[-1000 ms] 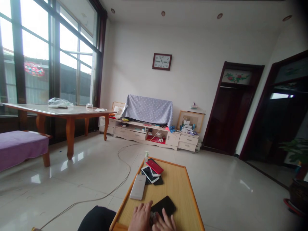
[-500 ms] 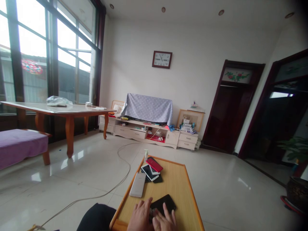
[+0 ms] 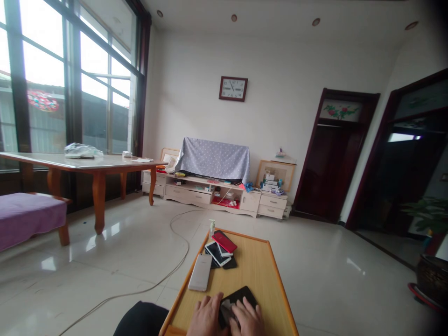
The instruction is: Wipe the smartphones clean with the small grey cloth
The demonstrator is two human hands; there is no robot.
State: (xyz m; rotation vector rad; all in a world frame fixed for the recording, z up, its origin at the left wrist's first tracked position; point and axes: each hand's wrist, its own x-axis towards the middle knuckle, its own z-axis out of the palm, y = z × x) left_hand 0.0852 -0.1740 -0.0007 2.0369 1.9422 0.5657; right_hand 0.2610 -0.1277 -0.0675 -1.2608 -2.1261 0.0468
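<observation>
Our left hand (image 3: 207, 318) and right hand (image 3: 248, 319) sit close together on a black phone (image 3: 243, 295) at the bottom of the wooden desk (image 3: 248, 266), over a small grey item (image 3: 227, 310); whether they grip it, we cannot tell.

The fingers (image 3: 248, 318) cover much of the black phone (image 3: 244, 295); a grey patch (image 3: 227, 311) beneath them is too blurred to name, and the picture's bottom edge cuts them off.
</observation>
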